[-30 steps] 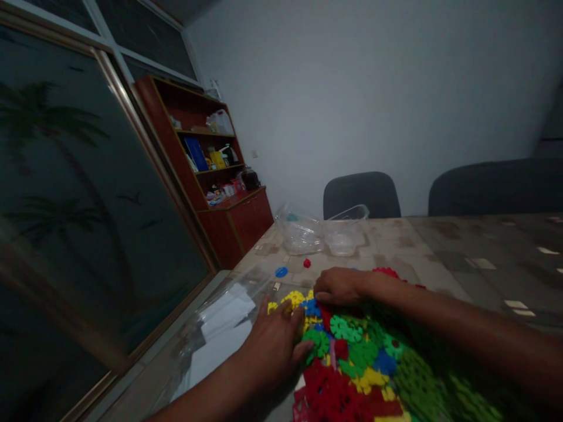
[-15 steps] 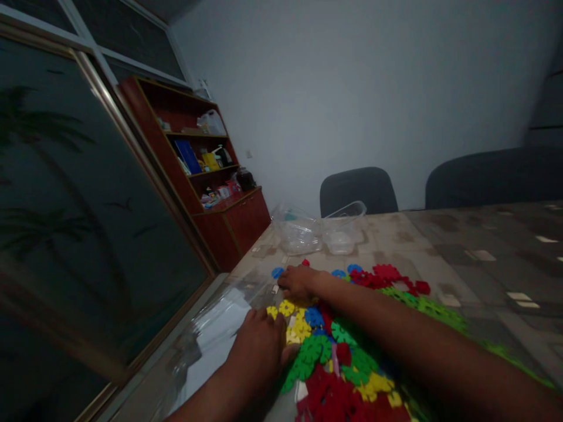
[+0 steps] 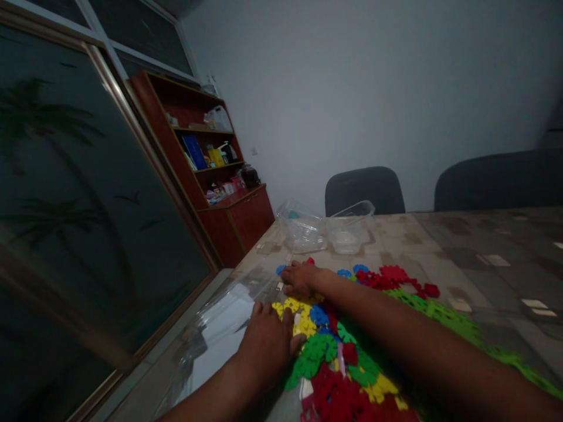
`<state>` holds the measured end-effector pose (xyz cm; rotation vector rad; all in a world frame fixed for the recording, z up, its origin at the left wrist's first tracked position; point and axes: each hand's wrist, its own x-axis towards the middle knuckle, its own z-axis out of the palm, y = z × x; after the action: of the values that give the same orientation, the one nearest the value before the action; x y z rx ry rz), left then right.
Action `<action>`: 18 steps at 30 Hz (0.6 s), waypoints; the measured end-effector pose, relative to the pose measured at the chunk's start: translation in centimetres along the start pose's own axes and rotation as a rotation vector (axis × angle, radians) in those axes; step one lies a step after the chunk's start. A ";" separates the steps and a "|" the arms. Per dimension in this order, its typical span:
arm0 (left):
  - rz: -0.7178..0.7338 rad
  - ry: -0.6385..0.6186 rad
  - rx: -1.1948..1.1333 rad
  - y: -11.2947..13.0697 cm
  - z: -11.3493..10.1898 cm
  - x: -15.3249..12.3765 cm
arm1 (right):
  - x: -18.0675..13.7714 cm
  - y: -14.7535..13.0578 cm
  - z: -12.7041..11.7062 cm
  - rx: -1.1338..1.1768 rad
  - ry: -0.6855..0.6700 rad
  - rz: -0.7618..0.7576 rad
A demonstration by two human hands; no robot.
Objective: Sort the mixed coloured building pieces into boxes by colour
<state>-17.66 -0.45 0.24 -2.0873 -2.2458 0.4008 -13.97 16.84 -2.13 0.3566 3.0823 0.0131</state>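
A heap of flat, notched snowflake-shaped building discs covers the table in front of me. Yellow discs (image 3: 307, 326), green discs (image 3: 317, 351) and red discs (image 3: 336, 392) lie nearest. My left hand (image 3: 268, 340) rests at the heap's left edge, thumb apart from the fingers, beside the yellow and green discs. My right hand (image 3: 299, 278) reaches across to the heap's far left side, fingers spread and bent downward. A blue disc (image 3: 281, 269) lies by its fingertips. What is under the right palm is hidden.
Two clear plastic containers (image 3: 347, 239) stand at the table's far side. Left of the heap lie clear plastic sheeting and white paper (image 3: 226, 319). Light green discs (image 3: 444, 313) extend right under my right forearm. Dark chairs (image 3: 365, 192) stand behind the table.
The view has shifted slightly, moving everything a little rightward. My left fingers sit closer to the yellow discs, which look more bunched together. The right hand stays at the heap's far left.
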 end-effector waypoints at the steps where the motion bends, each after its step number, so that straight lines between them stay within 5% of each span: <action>1: 0.002 -0.006 0.000 0.0 0.0 0.1 | 0.1 0.0 -0.1 -0.001 0.005 0.004; 8: 0.083 -0.015 -0.150 1.3 -1.0 -0.3 | -1.9 1.5 -0.9 -0.011 -0.023 -0.036; 18: 0.188 -0.069 -0.629 6.6 0.9 -0.7 | -13.7 4.2 0.0 0.190 0.065 -0.146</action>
<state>-11.36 -0.88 -2.01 -2.6077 -2.4494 -0.2814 0.30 17.85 -1.61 0.1377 3.1733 -0.2797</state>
